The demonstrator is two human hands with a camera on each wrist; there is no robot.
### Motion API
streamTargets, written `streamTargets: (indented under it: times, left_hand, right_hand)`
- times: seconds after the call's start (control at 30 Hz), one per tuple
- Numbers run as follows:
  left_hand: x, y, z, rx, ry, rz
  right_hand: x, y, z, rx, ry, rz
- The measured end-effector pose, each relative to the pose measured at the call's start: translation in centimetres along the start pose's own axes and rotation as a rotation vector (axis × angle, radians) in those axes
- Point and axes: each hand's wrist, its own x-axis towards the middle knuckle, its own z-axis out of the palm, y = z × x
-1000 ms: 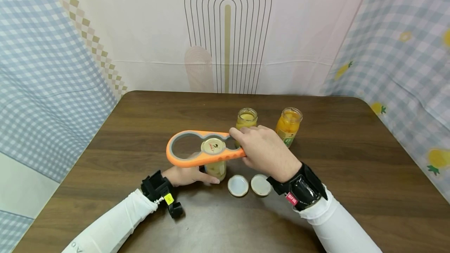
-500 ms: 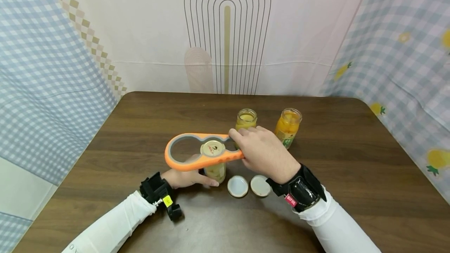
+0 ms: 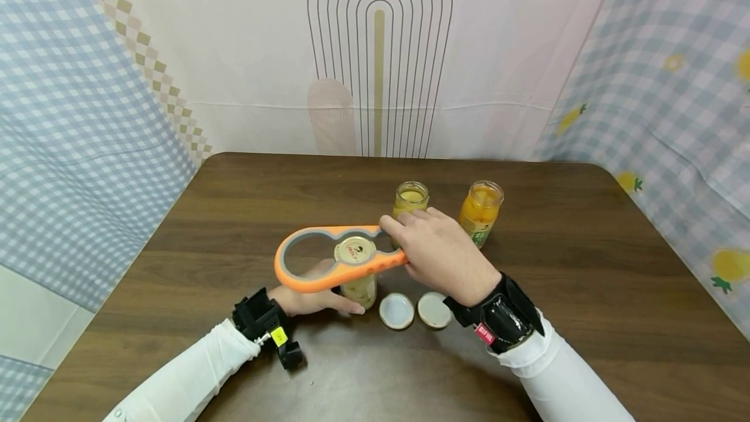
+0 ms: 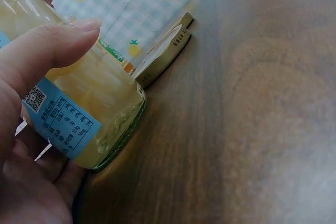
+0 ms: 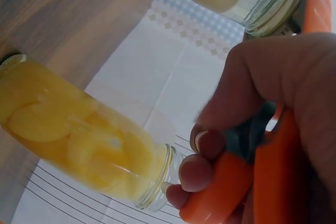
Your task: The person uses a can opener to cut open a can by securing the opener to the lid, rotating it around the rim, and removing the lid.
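Observation:
My left hand [image 3: 310, 298] grips a glass jar [image 4: 115, 114] of pale fruit with a blue label, standing on the table. A gold lid [image 3: 355, 249] is on this jar. Around the lid sits the middle opening of an orange jar opener [image 3: 299, 282] with grey lining. My right hand [image 3: 436, 253] holds the opener's narrow end, fingers curled round it in the right wrist view. Behind that hand stands a lidless jar of yellow fruit [image 5: 79, 135], partly hidden in the head view. To its right is another lidless jar, with orange fruit [image 3: 483, 210].
Two loose lids [image 3: 396, 310] lie side by side on the brown table [image 3: 263, 194], just right of the gripped jar and near my right wrist. Checked and patterned cloths [image 3: 246, 51] hang behind and beside the table.
The looped end of the jar opener has swung slightly toward me, and the lid's print has turned with it. Both hands keep their holds.

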Motion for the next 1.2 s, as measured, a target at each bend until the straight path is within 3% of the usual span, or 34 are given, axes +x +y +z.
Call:
streamTargets:
  times: [0.27, 0.5, 0.77, 0.9, 1.13, 1.2]
  left_hand:
    - [-0.1, 0.0, -0.1, -0.006, -0.013, -0.045]
    - [-0.2, -0.4, -0.2, 0.040, 0.015, -0.006]
    - [0.0, -0.2, -0.5, -0.009, -0.088, -0.004]
    - [0.0, -0.2, -0.5, -0.055, -0.104, -0.010]
    - [0.5, -1.1, -0.4, -0.087, -0.130, 0.116]
    - [0.7, -1.0, -0.3, -0.093, -0.133, 0.125]
  right_hand:
    - [0.1, 0.0, -0.1, -0.008, 0.002, -0.010]
    - [0.2, 0.1, -0.1, -0.008, -0.004, -0.016]
    - [0.3, 0.1, 0.2, -0.021, 0.013, -0.041]
    - [0.4, 0.1, 0.3, -0.012, 0.017, -0.042]
    - [0.6, 0.2, 0.6, -0.024, 0.059, -0.065]
    - [0.6, 0.3, 0.7, -0.020, 0.071, -0.075]
